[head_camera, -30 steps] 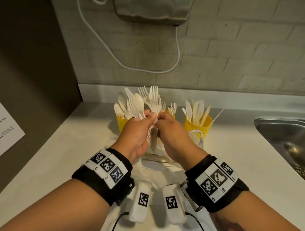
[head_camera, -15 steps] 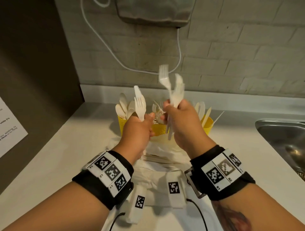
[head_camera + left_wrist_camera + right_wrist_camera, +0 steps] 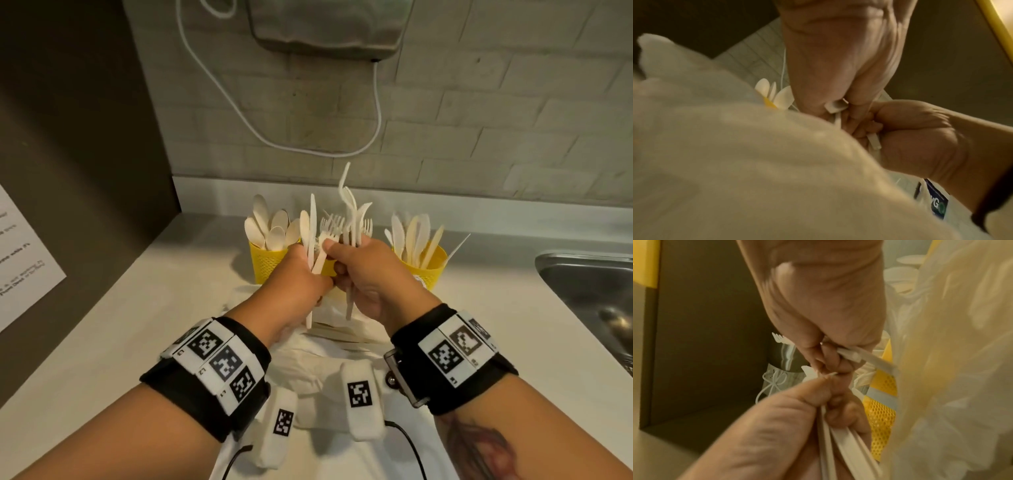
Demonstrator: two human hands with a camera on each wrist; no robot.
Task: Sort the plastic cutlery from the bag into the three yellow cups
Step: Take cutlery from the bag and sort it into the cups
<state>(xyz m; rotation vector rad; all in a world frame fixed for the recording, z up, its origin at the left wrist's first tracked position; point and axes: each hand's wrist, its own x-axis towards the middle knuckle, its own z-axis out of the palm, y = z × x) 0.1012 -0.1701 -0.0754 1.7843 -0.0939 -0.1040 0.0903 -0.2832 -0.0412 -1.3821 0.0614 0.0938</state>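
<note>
From the head view I see three yellow cups along the far wall: the left cup (image 3: 266, 262) bristling with spoons, the middle cup (image 3: 329, 268) mostly hidden behind my hands, the right cup (image 3: 425, 270) full of knives. Only the wrist views show the grips from below. My left hand (image 3: 297, 278) has its fingers curled round a few pieces of white cutlery (image 3: 312, 236), handle ends poking out under the fist. My right hand (image 3: 370, 274), touching the left, clamps its own bunch of forks (image 3: 352, 219), tines up above the knuckles. The white bag (image 3: 329, 346) lies crumpled on the counter (image 3: 137, 325) beneath both wrists. The dark panel (image 3: 68, 137) bounds the left, the sink (image 3: 589, 284) the right; bare counter lies on both sides.
</note>
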